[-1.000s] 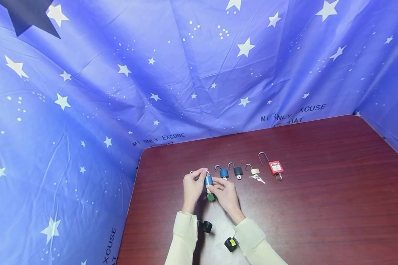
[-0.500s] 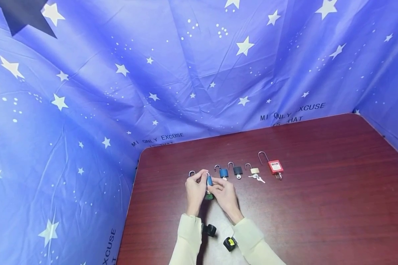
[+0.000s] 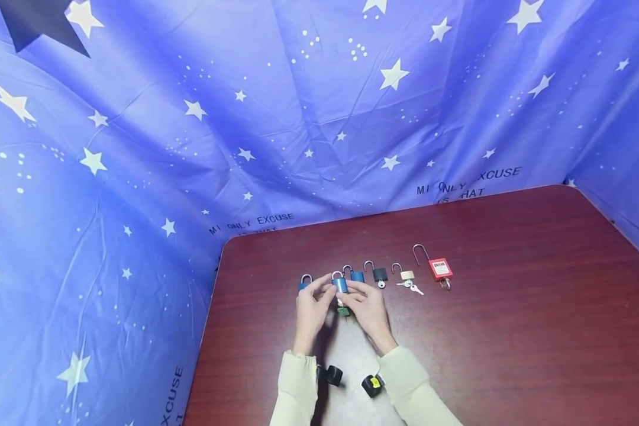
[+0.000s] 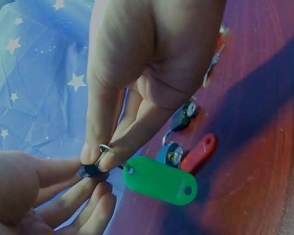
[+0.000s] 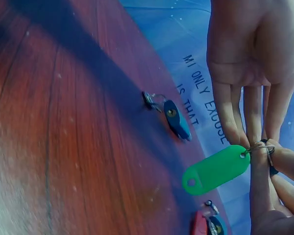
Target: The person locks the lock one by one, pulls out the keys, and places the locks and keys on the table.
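A small blue padlock [image 3: 339, 286] is held between my two hands, its silver shackle arched upward. My left hand [image 3: 311, 307] pinches the padlock's body from the left side. At the padlock's lower end, finger and thumb of my right hand [image 3: 368, 306] pinch the key, which the fingertips mostly hide. A thin key ring [image 4: 106, 148] links to a green plastic tag [image 4: 159, 181] that hangs below the fingers. In the right wrist view, the padlock is mostly covered by fingers, with the tag [image 5: 216, 170] dangling beside them.
Behind my left hand lies another blue padlock [image 3: 305, 284]. To the right stand in a row a blue padlock [image 3: 357, 276], a black one [image 3: 380, 274], a brass one with keys [image 3: 407, 275] and a red one [image 3: 440, 268]. A starry curtain [image 3: 319, 118] rises behind the table.
Both hands have shifted slightly with the padlock, which has moved a little right and turned its face to the head camera. Left fingers have moved from the shackle to the body's side.
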### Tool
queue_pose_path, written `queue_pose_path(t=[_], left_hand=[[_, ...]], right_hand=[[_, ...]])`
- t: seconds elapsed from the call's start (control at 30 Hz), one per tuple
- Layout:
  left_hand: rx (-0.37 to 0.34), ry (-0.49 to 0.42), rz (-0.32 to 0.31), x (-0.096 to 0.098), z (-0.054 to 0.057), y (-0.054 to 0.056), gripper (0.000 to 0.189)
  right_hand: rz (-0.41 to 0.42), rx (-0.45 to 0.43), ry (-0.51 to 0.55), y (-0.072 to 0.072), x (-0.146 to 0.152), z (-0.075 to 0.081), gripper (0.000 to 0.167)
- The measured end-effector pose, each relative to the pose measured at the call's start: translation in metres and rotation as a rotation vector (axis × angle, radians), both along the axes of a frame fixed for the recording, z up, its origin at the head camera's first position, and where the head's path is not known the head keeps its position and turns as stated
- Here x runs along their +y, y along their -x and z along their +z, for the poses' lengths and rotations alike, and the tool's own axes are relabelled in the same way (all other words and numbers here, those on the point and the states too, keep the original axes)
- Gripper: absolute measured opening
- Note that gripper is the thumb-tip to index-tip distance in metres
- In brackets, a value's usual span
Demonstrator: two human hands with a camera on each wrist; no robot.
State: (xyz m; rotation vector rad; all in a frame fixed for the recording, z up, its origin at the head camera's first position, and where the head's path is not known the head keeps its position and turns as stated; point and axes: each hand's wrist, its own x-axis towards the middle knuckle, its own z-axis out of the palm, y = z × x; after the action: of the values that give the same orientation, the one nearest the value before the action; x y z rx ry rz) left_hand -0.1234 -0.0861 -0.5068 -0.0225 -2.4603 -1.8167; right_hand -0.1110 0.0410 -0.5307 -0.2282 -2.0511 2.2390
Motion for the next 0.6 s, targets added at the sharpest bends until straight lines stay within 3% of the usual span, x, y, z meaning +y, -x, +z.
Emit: queue_pose_path(t=[0.17, 0.37, 0.53, 0.6], left_hand=[[-0.046, -0.094, 0.008, -0.002, 0.0, 0.003, 0.033], [-0.1, -0.118, 0.003, -0.003, 0.005, 0.002, 0.037], [-0.077, -0.17, 0.031, -0.004, 0.006, 0.003, 0.035], [-0.07, -0.193, 0.047, -0.003, 0.012, 0.003, 0.034]], right_hand=[[0.043, 0.014, 0.005, -0.001, -0.001, 0.001, 0.037], [0.076, 0.011, 0.016, -0.003, 0.001, 0.003, 0.036], [0.095, -0.015, 0.038, -0.003, 0.002, 0.004, 0.033], [0.094, -0.044, 0.069, -0.002, 0.002, 0.005, 0.031]])
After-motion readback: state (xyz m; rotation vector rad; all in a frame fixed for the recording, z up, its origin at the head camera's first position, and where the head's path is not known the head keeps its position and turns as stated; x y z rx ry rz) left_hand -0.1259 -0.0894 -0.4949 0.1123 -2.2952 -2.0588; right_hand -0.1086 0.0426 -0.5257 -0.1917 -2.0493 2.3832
